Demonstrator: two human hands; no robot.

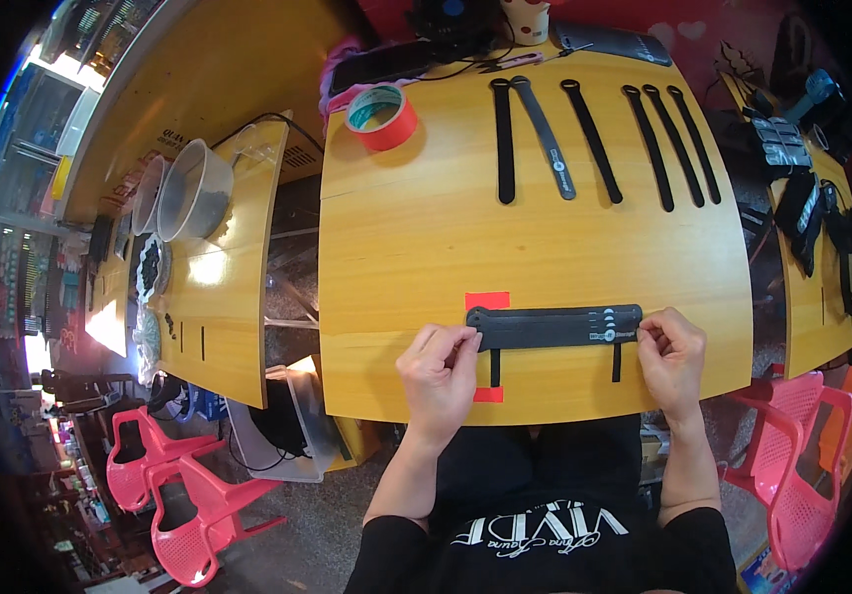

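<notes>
A flat bundle of dark grey straps (545, 329) with pale printing lies crosswise near the table's front edge. At its left end, my left hand (439, 374) pinches the rounded tip between thumb and fingers. The opposite end is pinched by my right hand (673, 358). Two narrow black strips, a left one (495, 368) and a right one (616, 363), stick out below the bundle; their upper parts are hidden beneath it. Red tape pieces, a far one (487, 299) and a near one (488, 394), are on the table around the left strip.
Several black and grey looped straps (594, 144) lie spread along the table's far right. A red tape roll (381, 119) stands far left, near a tablet-like dark panel (386, 64). Side tables hold clear tubs (195, 193) and black straps (802, 213). Pink chairs (787, 445) flank me.
</notes>
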